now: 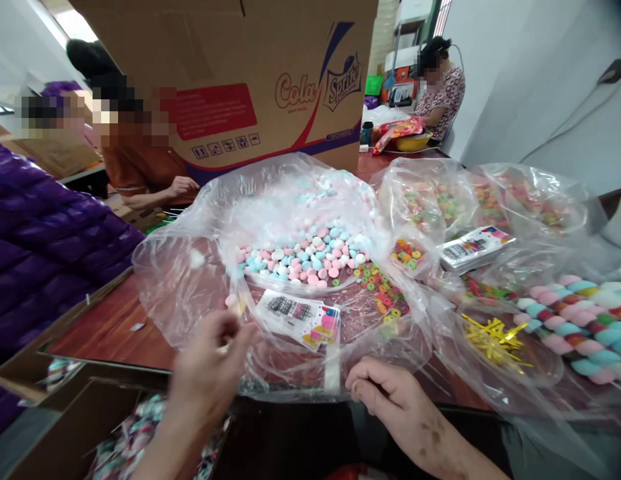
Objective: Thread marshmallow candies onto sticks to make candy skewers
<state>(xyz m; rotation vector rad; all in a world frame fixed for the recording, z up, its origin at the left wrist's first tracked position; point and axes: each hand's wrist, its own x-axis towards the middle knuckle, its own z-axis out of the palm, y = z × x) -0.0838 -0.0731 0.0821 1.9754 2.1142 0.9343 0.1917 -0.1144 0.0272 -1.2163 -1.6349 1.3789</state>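
My left hand (210, 370) is raised over the near table edge, its fingers pinched together on a small thing I cannot make out, with a pink candy (231, 301) just above the fingertips. My right hand (390, 397) rests curled at the table edge, thumb and fingers pressed on a thin clear strip (333, 363) of plastic. Straight ahead lies an open clear plastic bag (190, 267) holding a heap of pink, white and blue round candies (305, 257). A stack of printed label cards (300, 319) lies between my hands and the heap.
Ring candies (385, 293) spill to the right, with more bagged sweets (440, 200), another card stack (473, 247), gold twist ties (495, 337) and pastel twisted marshmallows (575, 320). A large Cola box (230, 80) stands behind. Two other people sit beyond. A carton of finished packs (125, 440) is lower left.
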